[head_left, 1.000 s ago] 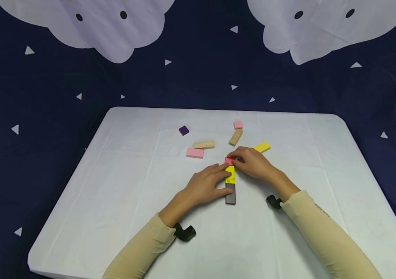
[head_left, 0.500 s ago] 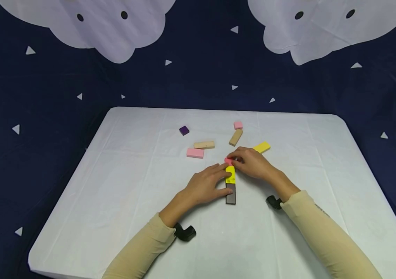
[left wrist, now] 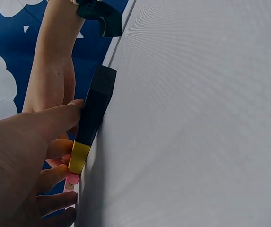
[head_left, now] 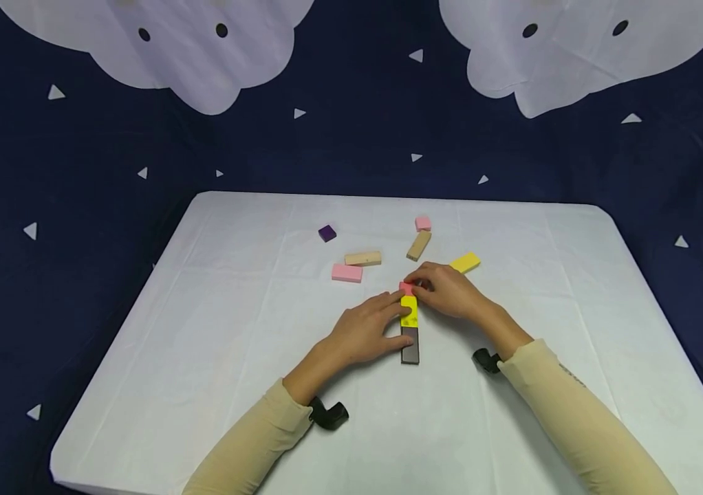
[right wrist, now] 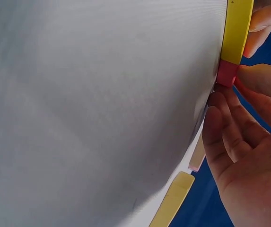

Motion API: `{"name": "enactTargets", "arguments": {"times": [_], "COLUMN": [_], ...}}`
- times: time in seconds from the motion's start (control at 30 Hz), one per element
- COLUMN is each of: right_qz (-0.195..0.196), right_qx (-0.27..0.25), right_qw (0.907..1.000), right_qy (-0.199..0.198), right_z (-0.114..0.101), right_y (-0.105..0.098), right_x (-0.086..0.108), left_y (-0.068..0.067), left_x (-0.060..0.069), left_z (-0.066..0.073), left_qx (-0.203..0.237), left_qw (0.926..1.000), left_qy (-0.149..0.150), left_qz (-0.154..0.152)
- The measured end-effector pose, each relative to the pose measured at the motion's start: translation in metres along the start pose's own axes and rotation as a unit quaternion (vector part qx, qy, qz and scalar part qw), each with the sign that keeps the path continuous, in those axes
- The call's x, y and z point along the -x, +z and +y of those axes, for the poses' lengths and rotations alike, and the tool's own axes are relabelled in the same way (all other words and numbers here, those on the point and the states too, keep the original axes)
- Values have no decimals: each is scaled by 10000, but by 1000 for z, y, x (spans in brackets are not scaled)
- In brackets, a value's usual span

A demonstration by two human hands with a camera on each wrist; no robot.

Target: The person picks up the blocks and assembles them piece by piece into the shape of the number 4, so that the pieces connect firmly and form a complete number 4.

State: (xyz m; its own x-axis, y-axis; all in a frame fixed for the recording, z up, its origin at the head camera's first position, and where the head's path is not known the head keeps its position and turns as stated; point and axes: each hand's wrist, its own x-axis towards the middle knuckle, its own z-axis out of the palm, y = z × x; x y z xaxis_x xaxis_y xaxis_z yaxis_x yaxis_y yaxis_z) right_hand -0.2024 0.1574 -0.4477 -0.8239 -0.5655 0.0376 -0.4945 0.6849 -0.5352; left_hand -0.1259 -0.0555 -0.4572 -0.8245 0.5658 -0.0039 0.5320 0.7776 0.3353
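A dark grey block [head_left: 410,355], a yellow block [head_left: 413,318] and a red block [head_left: 404,286] lie end to end in a straight row on the white table. My left hand [head_left: 359,331] rests over the row from the left, fingers extended; its thumb touches the dark block and a finger lies on the yellow one. At the far end, my right hand [head_left: 448,290] pinches the red block between thumb and fingers, partly covering it. In the right wrist view, the thumb presses the side of the red block [right wrist: 227,73], which meets the yellow block [right wrist: 237,33].
Beyond the hands lie a pink block [head_left: 347,273] beside a wooden block [head_left: 363,259], a purple block [head_left: 327,234], another wooden block [head_left: 418,245] and a small pink block [head_left: 422,223]. A second yellow block [head_left: 466,262] lies just behind my right hand.
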Motion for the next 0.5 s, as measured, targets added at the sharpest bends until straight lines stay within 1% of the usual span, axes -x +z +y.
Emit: {"name": "enactTargets", "arguments": {"times": [0.13,0.3,0.5], "right_qz": [-49,25,-56], "right_qx": [-24,1,-110], "right_qw": [10000,10000,9999], "right_qy": [34,-47,72], "right_z": [-1,0,0], "right_y": [2,2,1], "right_x": [1,0,0], "left_y": [1,0,-1], "left_x": [2,2,1], "left_z": [0,0,0], "left_qx": [6,-2,3], "left_qw": [10000,10000,10000], "left_qy": [-27,-35,-52], "left_qz": [-80,-30,-81]}}
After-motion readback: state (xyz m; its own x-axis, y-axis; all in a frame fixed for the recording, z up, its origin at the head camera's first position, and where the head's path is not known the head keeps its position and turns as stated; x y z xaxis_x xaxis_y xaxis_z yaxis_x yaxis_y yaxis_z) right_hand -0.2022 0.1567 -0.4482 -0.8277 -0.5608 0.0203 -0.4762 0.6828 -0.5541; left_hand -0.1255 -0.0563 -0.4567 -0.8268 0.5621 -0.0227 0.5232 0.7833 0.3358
